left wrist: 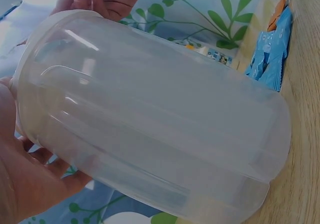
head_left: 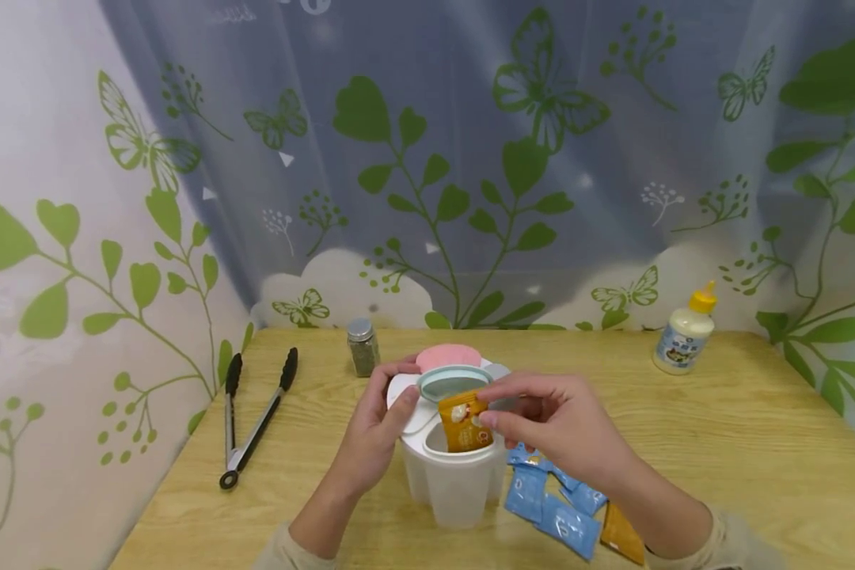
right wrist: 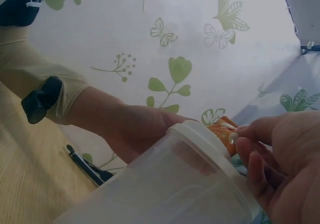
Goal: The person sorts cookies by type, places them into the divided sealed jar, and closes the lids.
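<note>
A translucent canister (head_left: 459, 495) with a white top stands on the table in the head view. Its teal-rimmed flap (head_left: 427, 385) is raised behind an oval opening, and a pink lid (head_left: 447, 356) lies at the back. My left hand (head_left: 370, 435) grips the canister's upper left side, thumb on the white top. Between thumb and fingers, my right hand (head_left: 566, 416) pinches an orange sachet (head_left: 461, 427), its lower end inside the opening. The right wrist view shows the same sachet (right wrist: 225, 134) above the canister rim. The canister's contents are too blurred to tell.
Several blue sachets (head_left: 568, 526) and an orange packet (head_left: 621, 534) lie right of the canister, partly under my right forearm. Black-tipped tongs (head_left: 262, 427) lie spread at the left. A small capped jar (head_left: 364, 352) stands behind; a yellow-topped bottle (head_left: 680, 344) stands at back right.
</note>
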### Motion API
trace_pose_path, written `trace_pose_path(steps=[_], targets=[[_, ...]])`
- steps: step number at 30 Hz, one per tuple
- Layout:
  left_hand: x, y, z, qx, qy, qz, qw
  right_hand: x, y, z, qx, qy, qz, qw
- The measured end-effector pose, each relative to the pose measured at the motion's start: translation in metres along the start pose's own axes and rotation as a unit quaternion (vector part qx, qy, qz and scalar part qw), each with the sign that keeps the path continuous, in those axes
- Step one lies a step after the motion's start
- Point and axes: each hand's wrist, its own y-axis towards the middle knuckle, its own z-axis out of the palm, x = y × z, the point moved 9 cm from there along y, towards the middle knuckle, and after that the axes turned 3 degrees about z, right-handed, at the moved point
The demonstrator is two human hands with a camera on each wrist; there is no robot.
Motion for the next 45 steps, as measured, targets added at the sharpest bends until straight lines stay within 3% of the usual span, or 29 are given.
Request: trace_pose_path(steps=[7,13,17,24,33,39,45], targets=[[0.000,0.000,0.000,0.003,-0.006,0.002,1.0000,-0.010,-0.003,-0.001,-0.012,-0.027,0.058,0.9979],[0.001,0.000,-0.003,-0.004,-0.004,0.002,1.0000,-0.014,-0.003,-0.003,-0.004,-0.028,0.073,0.9969],[0.001,0.000,-0.004,-0.005,-0.001,-0.003,1.0000,-0.017,-0.003,-0.004,0.008,-0.018,0.070,0.9974],[0.004,-0.003,-0.007,-0.007,0.001,-0.010,0.9999,-0.016,-0.006,-0.006,0.044,0.026,0.030,0.9982],[0.004,-0.002,-0.003,0.000,-0.010,-0.004,0.9999,-0.023,-0.018,-0.029,0.055,0.048,0.009,0.9973],[0.003,-0.001,-0.002,-0.003,-0.009,-0.007,0.9999,-0.035,-0.027,-0.047,0.048,0.057,0.009,0.9972],[0.002,-0.001,-0.001,-0.001,-0.012,-0.003,0.9999,-0.053,-0.035,-0.060,0.042,0.045,0.045,0.9971]])
